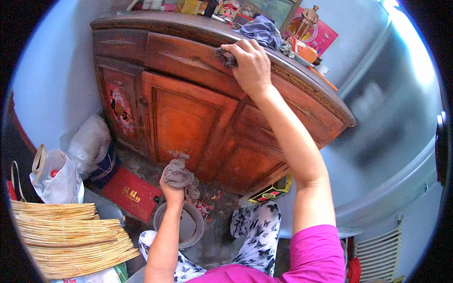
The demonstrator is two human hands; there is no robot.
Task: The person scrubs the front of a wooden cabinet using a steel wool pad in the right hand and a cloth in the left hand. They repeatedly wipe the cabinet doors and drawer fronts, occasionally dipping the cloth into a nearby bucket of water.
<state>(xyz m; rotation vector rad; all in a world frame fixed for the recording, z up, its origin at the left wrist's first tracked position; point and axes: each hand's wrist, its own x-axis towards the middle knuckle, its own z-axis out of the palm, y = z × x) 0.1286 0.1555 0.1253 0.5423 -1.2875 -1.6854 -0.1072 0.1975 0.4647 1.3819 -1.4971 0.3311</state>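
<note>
A reddish-brown wooden cabinet (184, 125) with panelled doors and a dark top stands in front of me. My right hand (252, 66) is up at the cabinet's upper front, just under the top's edge. Its fingers are closed round a dark, crumpled scrubbing pad (226, 57), pressed to the drawer front. Lower down, my left hand (171, 188) grips a bunched grey rag (178, 174) near the bottom of a door. Part of the rag hangs above a round basin (192, 224) of cloudy water between my knees.
On the cabinet top lie a blue-grey cloth (262, 32), a bronze-coloured figurine (308, 21) and several small items. Bundled straw-coloured sticks (75, 240), a white bag (56, 179) and a red box (131, 193) sit at left. A black-and-yellow box (273, 191) stands by the cabinet's foot.
</note>
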